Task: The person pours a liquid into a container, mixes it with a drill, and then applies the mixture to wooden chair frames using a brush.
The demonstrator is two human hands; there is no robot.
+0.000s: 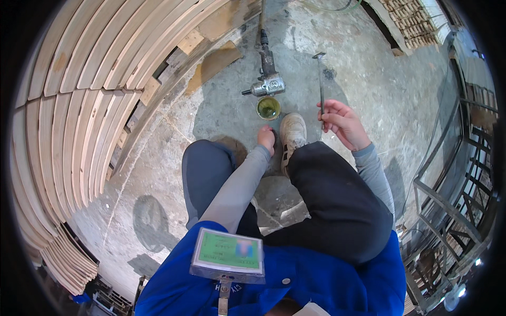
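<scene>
My right hand pinches the lower end of a long thin metal rod with a wide flat head. The rod stands nearly straight up in the picture, its head away from me. Closer to the middle, my left hand is closed beside my light-coloured shoe; whatever its fingers hold, if anything, is hidden. Just beyond it on the floor sits a small round tub with something dark greenish inside. Touching or almost touching that tub lies an air impact wrench, its socket end to the left.
A hose runs away from the wrench. Stacked curved wooden slats fill the left side, with a flat cardboard-like piece near them. Metal frames stand at right. More wooden pieces lie at the far right.
</scene>
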